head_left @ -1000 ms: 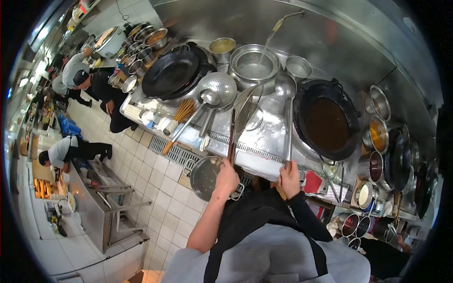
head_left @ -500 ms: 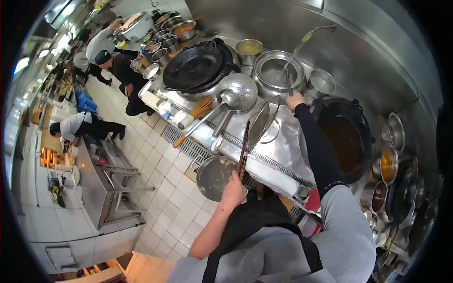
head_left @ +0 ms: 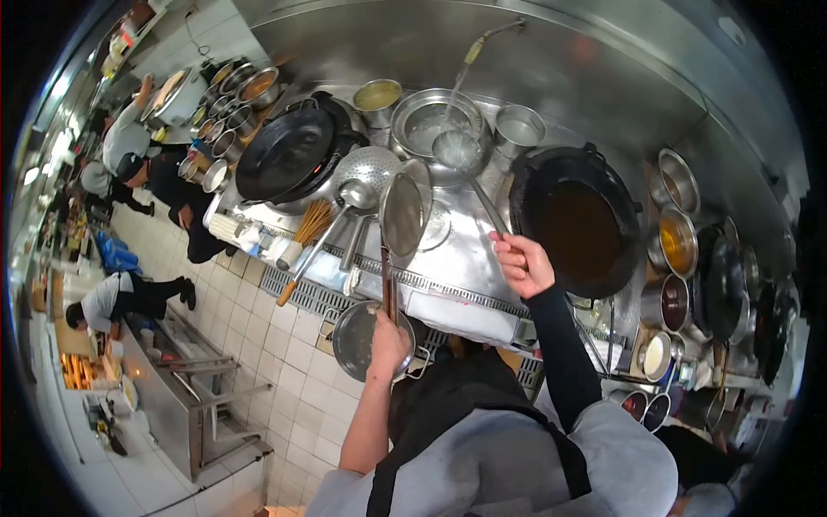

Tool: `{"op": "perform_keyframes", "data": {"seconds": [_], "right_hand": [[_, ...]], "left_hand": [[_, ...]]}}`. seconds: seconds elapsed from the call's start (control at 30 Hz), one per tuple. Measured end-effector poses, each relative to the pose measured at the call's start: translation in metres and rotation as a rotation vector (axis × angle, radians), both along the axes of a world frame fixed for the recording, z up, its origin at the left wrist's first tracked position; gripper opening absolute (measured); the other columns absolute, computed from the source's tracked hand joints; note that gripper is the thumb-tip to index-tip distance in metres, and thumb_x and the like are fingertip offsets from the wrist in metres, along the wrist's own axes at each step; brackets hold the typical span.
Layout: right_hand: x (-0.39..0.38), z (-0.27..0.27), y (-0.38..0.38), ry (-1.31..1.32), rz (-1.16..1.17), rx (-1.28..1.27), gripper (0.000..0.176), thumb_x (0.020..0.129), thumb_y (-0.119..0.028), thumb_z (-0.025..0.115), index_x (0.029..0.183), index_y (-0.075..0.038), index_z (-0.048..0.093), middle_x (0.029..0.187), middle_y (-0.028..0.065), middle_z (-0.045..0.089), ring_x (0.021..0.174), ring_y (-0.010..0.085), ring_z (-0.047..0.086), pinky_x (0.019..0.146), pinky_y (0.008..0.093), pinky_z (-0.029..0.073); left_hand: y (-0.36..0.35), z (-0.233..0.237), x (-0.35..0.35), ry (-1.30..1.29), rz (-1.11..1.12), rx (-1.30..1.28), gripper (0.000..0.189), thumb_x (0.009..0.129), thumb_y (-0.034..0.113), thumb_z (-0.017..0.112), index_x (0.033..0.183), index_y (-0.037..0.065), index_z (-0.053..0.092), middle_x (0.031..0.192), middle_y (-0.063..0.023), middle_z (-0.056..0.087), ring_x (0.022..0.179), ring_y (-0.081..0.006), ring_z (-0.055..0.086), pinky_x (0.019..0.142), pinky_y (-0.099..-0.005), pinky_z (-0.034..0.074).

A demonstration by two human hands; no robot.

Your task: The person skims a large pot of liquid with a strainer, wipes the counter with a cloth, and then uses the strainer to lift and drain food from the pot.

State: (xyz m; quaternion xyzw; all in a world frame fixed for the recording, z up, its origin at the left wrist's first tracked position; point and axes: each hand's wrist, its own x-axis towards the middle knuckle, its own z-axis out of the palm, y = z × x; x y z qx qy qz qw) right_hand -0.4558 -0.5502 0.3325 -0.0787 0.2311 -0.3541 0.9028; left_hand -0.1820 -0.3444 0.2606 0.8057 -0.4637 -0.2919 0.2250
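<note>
My right hand is closed on the handle of a ladle. The ladle's bowl, with water in it, is over a wide steel pot under the stream from a wall tap. In my left hand is the long dark handle of a fine-mesh strainer, whose round head leans up over the steel counter. Below that hand a steel pan with cloudy contents is partly hidden by my forearm.
A wok of brown liquid is right of the ladle. Leftward are a black wok, a perforated skimmer, a second ladle and a bamboo brush. Steel bowls line the right side. Several people work at the left.
The right hand has drawn back toward me, and the ladle's bowl now shows water. The strainer has turned more face-on. The whole view has shifted, moving the counter leftward.
</note>
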Motion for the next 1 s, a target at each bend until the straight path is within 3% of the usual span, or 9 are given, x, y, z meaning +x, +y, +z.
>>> {"op": "perform_keyframes", "data": {"seconds": [0.27, 0.37, 0.5, 0.6, 0.7, 0.73, 0.83, 1.0], "right_hand": [[-0.029, 0.020, 0.132, 0.256, -0.034, 0.158, 0.014, 0.099, -0.012, 0.054, 0.106, 0.000, 0.052, 0.080, -0.0004, 0.048, 0.054, 0.0025, 0.037, 0.038, 0.0199, 0.025], [-0.018, -0.006, 0.167, 0.556, 0.060, 0.057, 0.015, 0.096, -0.013, 0.056, 0.102, 0.000, 0.052, 0.078, 0.0004, 0.048, 0.053, 0.0053, 0.040, 0.037, 0.0223, 0.026], [0.030, -0.018, 0.207, 1.026, 0.213, -0.156, 0.029, 0.092, -0.011, 0.060, 0.116, 0.003, 0.053, 0.074, 0.0075, 0.054, 0.053, 0.0115, 0.051, 0.038, 0.0279, 0.035], [0.044, -0.086, 0.225, 1.144, 0.163, -0.440, 0.042, 0.090, -0.008, 0.062, 0.129, 0.005, 0.052, 0.078, 0.0092, 0.058, 0.056, 0.0155, 0.057, 0.045, 0.0305, 0.045], [0.043, -0.094, 0.228, 1.301, 0.098, -0.663, 0.048, 0.086, -0.011, 0.062, 0.128, 0.010, 0.051, 0.093, 0.0250, 0.063, 0.082, 0.0374, 0.062, 0.074, 0.0432, 0.051], [0.036, -0.090, 0.231, 1.337, 0.082, -0.681, 0.051, 0.083, -0.014, 0.061, 0.126, 0.012, 0.051, 0.103, 0.0370, 0.063, 0.100, 0.0519, 0.060, 0.088, 0.0491, 0.049], [0.018, -0.055, 0.229, 1.572, 0.097, -0.728, 0.052, 0.083, -0.015, 0.061, 0.128, 0.010, 0.050, 0.099, 0.0351, 0.063, 0.096, 0.0512, 0.061, 0.084, 0.0513, 0.050], [-0.012, -0.056, 0.236, 1.603, 0.045, -0.747, 0.057, 0.085, -0.016, 0.061, 0.134, 0.007, 0.046, 0.089, 0.0290, 0.065, 0.087, 0.0482, 0.063, 0.076, 0.0525, 0.050]], "left_hand": [[-0.036, -0.014, 0.031, -0.106, -0.143, -0.001, 0.042, 0.087, 0.004, 0.055, 0.121, -0.012, 0.038, 0.107, -0.0422, 0.058, 0.099, -0.0560, 0.059, 0.088, -0.0570, 0.048], [-0.043, -0.013, 0.039, -0.144, -0.210, 0.039, 0.042, 0.088, 0.004, 0.054, 0.122, -0.012, 0.037, 0.109, -0.0406, 0.057, 0.100, -0.0552, 0.060, 0.089, -0.0560, 0.049], [-0.059, 0.001, 0.043, -0.193, -0.272, 0.044, 0.044, 0.088, 0.003, 0.055, 0.124, -0.010, 0.036, 0.114, -0.0385, 0.056, 0.101, -0.0540, 0.060, 0.090, -0.0557, 0.050], [-0.066, 0.005, 0.051, -0.199, -0.291, 0.018, 0.046, 0.087, 0.004, 0.058, 0.124, -0.010, 0.036, 0.114, -0.0385, 0.056, 0.103, -0.0538, 0.060, 0.091, -0.0553, 0.050], [-0.066, 0.016, 0.054, -0.216, -0.310, 0.007, 0.047, 0.086, 0.005, 0.062, 0.123, -0.009, 0.037, 0.114, -0.0381, 0.056, 0.105, -0.0536, 0.059, 0.091, -0.0543, 0.050], [-0.063, 0.018, 0.052, -0.214, -0.290, 0.022, 0.046, 0.086, 0.005, 0.062, 0.123, -0.009, 0.037, 0.114, -0.0382, 0.056, 0.105, -0.0536, 0.059, 0.091, -0.0542, 0.050], [-0.044, 0.028, 0.040, -0.199, -0.265, 0.019, 0.046, 0.087, 0.006, 0.060, 0.124, -0.011, 0.038, 0.116, -0.0395, 0.055, 0.106, -0.0539, 0.058, 0.092, -0.0542, 0.049], [-0.008, 0.003, 0.023, -0.153, -0.253, -0.025, 0.053, 0.089, 0.006, 0.057, 0.131, -0.016, 0.033, 0.115, -0.0402, 0.055, 0.107, -0.0546, 0.057, 0.092, -0.0544, 0.048]]}}
